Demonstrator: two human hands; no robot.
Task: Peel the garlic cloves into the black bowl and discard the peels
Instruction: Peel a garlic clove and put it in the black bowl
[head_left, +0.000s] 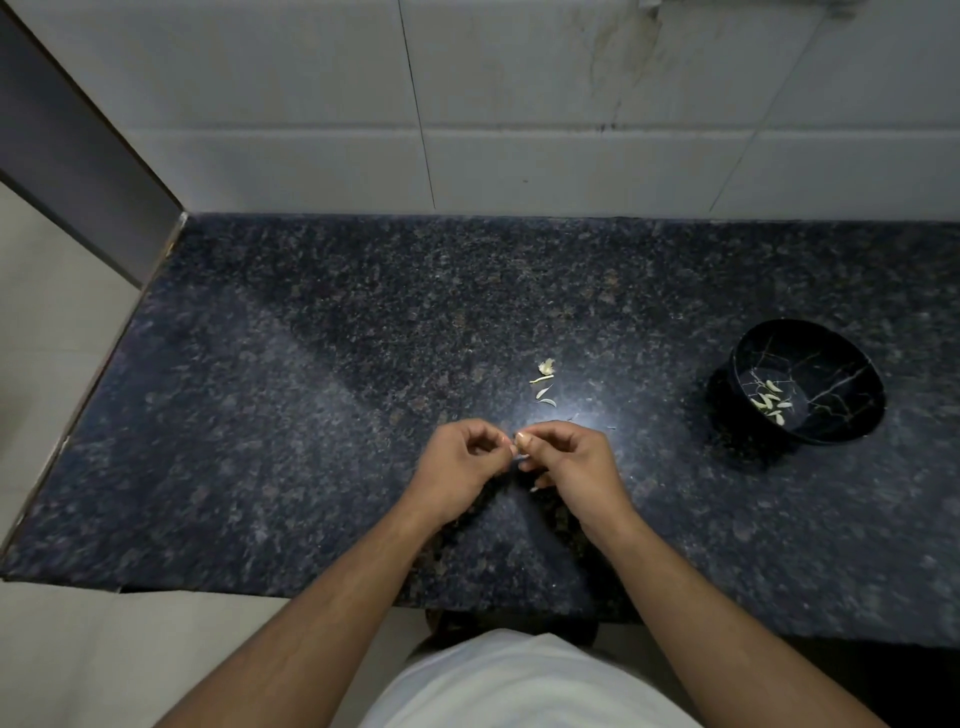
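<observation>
1. Left hand (457, 460) and right hand (569, 462): fingertips pinched together on one garlic clove (519, 451), near centre of counter (260, 415).
2. Black bowl (810, 384): far right, peeled cloves (771, 404) inside.
3. Peels (544, 384): loose, just beyond the hands.

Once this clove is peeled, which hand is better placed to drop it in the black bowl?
Probably the right hand: the black bowl sits on its side of the counter, while the left hand would have to cross over.
</observation>
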